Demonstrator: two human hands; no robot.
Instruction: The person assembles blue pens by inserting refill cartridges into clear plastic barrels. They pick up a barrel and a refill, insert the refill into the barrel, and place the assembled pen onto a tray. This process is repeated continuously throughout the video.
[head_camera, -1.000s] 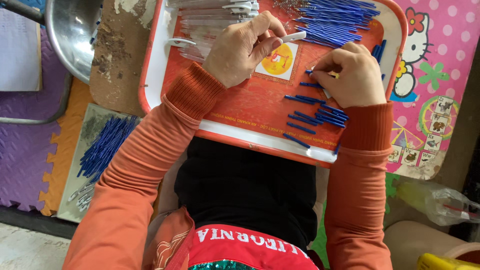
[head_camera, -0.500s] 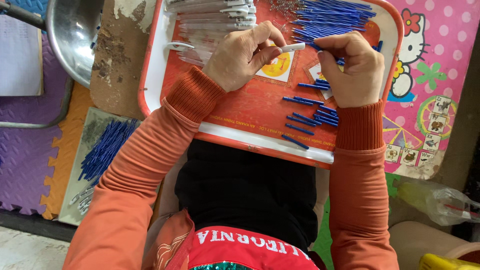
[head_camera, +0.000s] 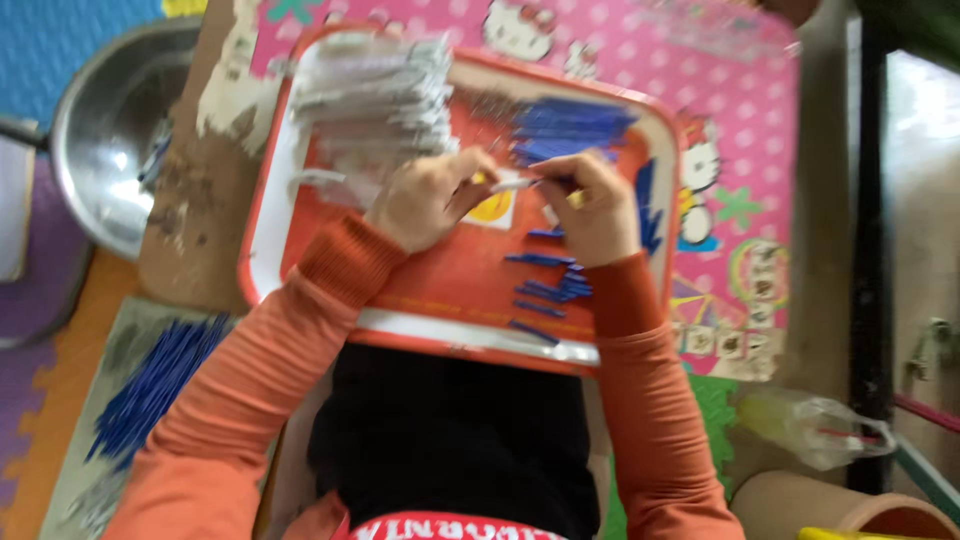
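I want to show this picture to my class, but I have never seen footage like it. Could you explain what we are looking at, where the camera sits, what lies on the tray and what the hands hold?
There is no machine here: a person in orange sleeves works with two bare hands. The single picture comes from a camera worn on the person's head, looking down, and it is blurred. A red tray rests on the lap. On it lie a heap of thin blue sticks, a stack of pale pieces and loose blue sticks. The left hand and right hand meet over the tray and together hold a thin white stick. A metal bowl stands to the left.
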